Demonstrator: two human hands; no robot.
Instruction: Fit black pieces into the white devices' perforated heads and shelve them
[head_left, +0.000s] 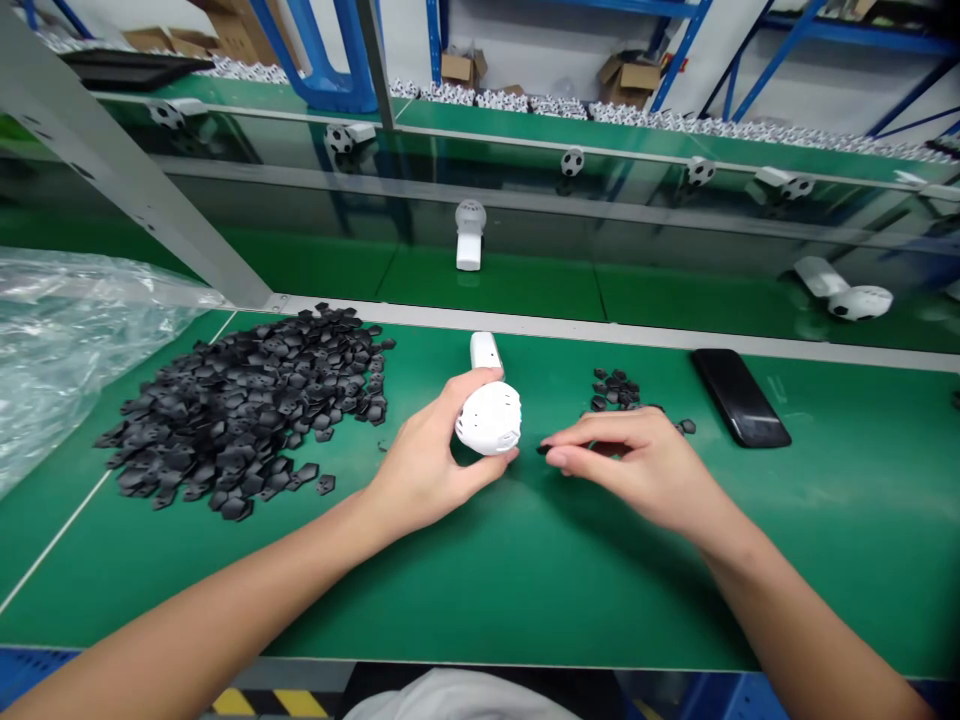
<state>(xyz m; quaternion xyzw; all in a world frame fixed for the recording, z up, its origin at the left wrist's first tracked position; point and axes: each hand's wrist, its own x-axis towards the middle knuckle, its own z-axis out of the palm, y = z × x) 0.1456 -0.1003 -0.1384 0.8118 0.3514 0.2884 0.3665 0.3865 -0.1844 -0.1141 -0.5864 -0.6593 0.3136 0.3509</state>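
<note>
My left hand [435,440] is wrapped round a white plastic handheld fan [489,418] with a ball-shaped head; its white handle points away from me. The head's face toward me has small slots. My right hand [637,455] pinches a small black piece [544,449] between thumb and forefinger, just right of the white head and apart from it. Behind the right hand lies a little group of black pieces [616,388], partly hidden by the fingers. A large heap of black pentagon pieces [262,400] spreads over the green table left of my left hand.
A black phone [740,397] lies on the green table [465,600] at the right. Clear plastic sheeting [67,330] covers the left edge. Past the pale rail [540,328], a green belt [532,285] bears white units [469,240], some with football patterns. A grey post [142,170] leans at left.
</note>
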